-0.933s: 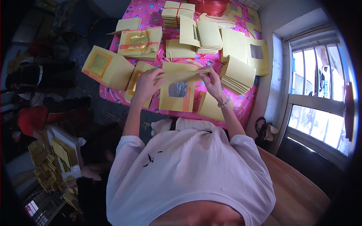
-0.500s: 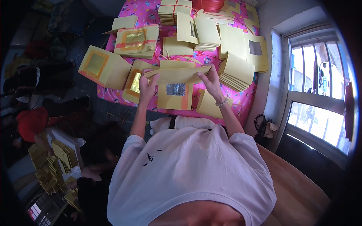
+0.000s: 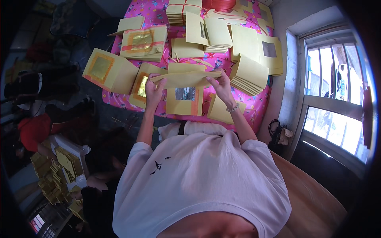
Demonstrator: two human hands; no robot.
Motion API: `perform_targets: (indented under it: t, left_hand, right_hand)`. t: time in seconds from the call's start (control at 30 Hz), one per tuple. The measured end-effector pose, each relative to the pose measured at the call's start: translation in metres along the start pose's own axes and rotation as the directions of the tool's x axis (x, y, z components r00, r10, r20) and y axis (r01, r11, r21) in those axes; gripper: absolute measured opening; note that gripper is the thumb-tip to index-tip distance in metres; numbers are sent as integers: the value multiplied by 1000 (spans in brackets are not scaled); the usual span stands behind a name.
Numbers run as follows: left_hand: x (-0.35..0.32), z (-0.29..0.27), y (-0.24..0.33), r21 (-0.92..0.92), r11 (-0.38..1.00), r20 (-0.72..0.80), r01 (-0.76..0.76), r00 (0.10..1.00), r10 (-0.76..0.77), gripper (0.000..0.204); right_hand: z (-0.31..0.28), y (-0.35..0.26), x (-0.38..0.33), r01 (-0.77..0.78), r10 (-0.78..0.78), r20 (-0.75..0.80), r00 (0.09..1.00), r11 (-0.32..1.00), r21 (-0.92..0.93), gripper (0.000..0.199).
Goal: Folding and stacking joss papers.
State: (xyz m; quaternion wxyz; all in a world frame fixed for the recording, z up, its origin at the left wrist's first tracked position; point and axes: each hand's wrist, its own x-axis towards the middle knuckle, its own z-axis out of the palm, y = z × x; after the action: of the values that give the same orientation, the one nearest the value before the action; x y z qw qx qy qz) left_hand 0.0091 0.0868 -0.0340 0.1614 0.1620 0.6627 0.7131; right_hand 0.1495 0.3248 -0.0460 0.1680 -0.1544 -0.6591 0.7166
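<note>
Both hands pinching one yellow paper sheet flat
Left hand [image 3: 154, 88] and right hand [image 3: 220, 86] grip the yellow paper sheet [image 3: 185, 78] by its ends, probably to keep it level above the silver-foil stack [image 3: 185, 100].

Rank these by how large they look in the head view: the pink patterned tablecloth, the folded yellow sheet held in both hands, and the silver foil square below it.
1. pink patterned tablecloth
2. folded yellow sheet, held between left hand and right hand
3. silver foil square

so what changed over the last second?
Left hand slid leftward along the yellow sheet, from near the right hand to its left end; the sheet now spans both hands. Right hand's grip, the stacks and pink table unchanged.
</note>
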Motion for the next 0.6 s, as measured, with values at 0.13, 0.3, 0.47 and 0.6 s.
perform_targets:
  t: [0.13, 0.3, 0.47, 0.6]
  left_hand:
    - [7, 0, 9, -20, 1000, -16, -17, 1000, 17, 18]
    - [12, 13, 29, 385, 887, -191, -255, 918, 346, 52]
    - [12, 33, 90, 640, 523, 179, -562, 772, 610, 73]
    - [17, 49, 97, 687, 356, 474, -633, 762, 441, 45]
  right_hand:
    - [3, -19, 1, 77, -77, 4, 997, 995, -63, 14]
    - [6, -57, 5, 241, -235, 56, 970, 948, -205, 16]
    - [8, -100, 16, 317, -246, 211, 946, 840, -440, 19]
    - [14, -125, 22, 364, -252, 273, 928, 769, -526, 17]
